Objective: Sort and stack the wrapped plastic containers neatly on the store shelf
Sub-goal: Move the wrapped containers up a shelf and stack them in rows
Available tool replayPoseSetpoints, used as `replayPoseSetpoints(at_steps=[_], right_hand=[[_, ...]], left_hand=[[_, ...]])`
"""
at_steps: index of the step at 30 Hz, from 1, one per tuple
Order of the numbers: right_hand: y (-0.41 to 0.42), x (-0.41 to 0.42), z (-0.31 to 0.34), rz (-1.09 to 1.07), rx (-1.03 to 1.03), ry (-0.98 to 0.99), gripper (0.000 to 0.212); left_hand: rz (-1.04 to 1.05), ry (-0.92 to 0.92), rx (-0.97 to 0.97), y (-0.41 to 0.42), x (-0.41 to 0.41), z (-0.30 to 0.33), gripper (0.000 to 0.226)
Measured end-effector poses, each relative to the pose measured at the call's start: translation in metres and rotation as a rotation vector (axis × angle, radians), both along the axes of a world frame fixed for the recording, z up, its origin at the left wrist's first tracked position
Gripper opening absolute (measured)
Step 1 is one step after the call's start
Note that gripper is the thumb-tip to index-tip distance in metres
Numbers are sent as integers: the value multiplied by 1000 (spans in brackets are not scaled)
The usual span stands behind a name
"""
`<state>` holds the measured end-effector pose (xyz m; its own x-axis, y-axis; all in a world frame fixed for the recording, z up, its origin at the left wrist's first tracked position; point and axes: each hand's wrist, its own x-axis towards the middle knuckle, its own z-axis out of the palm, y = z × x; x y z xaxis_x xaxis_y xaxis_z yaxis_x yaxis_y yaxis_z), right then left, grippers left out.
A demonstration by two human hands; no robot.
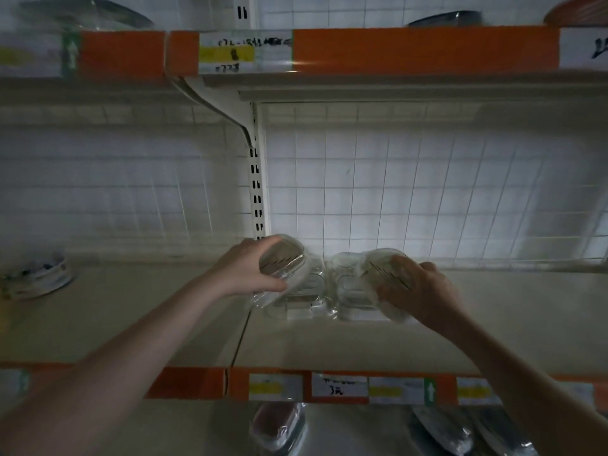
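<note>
Two wrapped containers are in our grip near the back edge of the shelf. Our left hand curls around one wrapped container; our right hand clasps the other container, both tilted above the clear stack.

Two wrapped containers are held above the middle shelf, one per hand. At least two more sit on that shelf between them; the exact count is unclear.
</note>
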<state>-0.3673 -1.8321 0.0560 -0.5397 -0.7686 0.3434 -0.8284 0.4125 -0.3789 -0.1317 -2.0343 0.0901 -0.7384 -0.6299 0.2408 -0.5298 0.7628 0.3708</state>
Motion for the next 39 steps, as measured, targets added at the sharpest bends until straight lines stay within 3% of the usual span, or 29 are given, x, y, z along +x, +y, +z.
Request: replayPoseSetpoints(at_steps=[10,14,23,31,39], right_hand=[[-29,-41,4,-44,-3,-40,57],[-40,-55,6,-18,15,-40,57],[-58,-76,9,8,26,-13,55],[-71,-90,9,39,42,-5,58],[-84,-98,5,126,71,20,63]], left_hand=[[-70,-89,82,-54,-61,-3,89],[-47,-152,96,-73,-81,-6,107],[-85,-224,159,-96,-109,-18,100],[-152,-301,113,-108,-117,-20,82],[-186,-407,40,-119,-117,-21,80]])
